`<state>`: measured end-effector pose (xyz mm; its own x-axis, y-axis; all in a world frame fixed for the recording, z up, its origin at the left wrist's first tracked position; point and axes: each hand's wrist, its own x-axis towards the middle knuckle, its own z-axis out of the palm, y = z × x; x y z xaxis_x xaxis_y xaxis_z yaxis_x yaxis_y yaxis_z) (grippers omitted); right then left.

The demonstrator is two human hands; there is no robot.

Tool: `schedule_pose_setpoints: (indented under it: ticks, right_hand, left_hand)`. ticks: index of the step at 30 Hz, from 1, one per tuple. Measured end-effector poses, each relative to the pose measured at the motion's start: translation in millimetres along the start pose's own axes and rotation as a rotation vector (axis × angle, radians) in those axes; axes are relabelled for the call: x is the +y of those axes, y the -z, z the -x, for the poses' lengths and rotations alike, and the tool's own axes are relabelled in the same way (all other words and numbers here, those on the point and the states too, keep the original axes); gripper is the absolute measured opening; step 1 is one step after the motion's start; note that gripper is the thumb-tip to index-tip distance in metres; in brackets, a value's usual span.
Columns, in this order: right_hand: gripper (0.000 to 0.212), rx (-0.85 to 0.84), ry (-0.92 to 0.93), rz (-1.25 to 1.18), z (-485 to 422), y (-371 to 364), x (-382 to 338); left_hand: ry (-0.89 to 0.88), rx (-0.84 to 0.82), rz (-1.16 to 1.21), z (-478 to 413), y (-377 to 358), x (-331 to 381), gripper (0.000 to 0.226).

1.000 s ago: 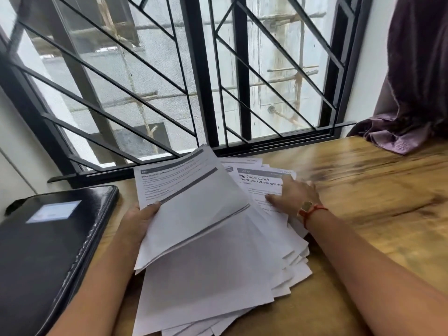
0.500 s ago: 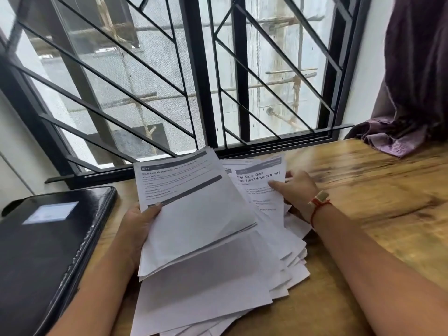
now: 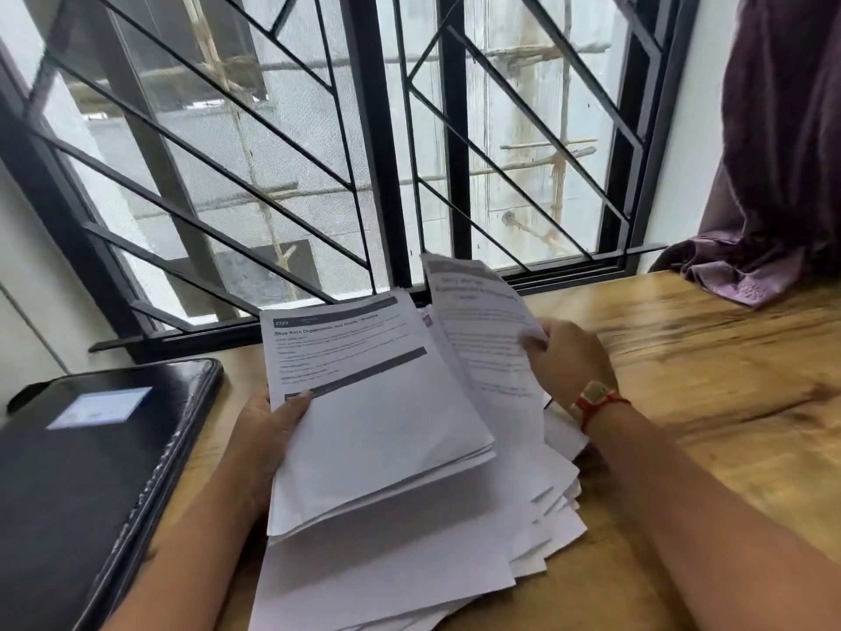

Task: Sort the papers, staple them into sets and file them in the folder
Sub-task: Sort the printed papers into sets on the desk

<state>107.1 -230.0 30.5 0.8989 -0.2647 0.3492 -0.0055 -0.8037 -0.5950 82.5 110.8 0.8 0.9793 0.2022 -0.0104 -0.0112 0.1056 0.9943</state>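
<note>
My left hand (image 3: 268, 430) grips a small bundle of printed papers (image 3: 364, 421) by its left edge, raised above a loose pile of papers (image 3: 409, 567) spread on the wooden table (image 3: 710, 403). My right hand (image 3: 569, 362) pinches a single printed sheet (image 3: 482, 325) at its right edge and holds it tilted up off the pile, next to the bundle. A closed black folder (image 3: 91, 485) with a pale label lies on the table's left side. No stapler is in view.
A barred window (image 3: 409, 152) runs along the table's far edge. A purple curtain (image 3: 773, 175) hangs at the right, its hem resting on the table's back corner. Bare wood lies to the right of the pile.
My right hand went from pressing flat on the pile to pinching the top sheet and lifting it upright toward the bundle. The left hand and its bundle have hardly moved.
</note>
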Motion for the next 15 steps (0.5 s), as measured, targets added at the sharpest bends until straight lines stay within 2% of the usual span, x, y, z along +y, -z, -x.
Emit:
schedule_pose_setpoints:
  ticks: [4,6,9,15]
  right_hand:
    - [0.018,0.392,0.183,-0.092,1,5,-5]
    - [0.022,0.513,0.276,-0.161,1,7,-7]
    - [0.034,0.6,0.348,-0.3,3,12,-13]
    - [0.029,0.662,0.353,-0.394,9,23,-24]
  left_hand:
    - [-0.005,0.0,0.001,-2,0,-2,0.03]
    - [-0.007,-0.002,0.007,-2,0,-2,0.028]
    - [-0.003,0.007,0.02,-3,1,-3,0.03]
    - [-0.008,0.008,0.045,-2,1,-3,0.032]
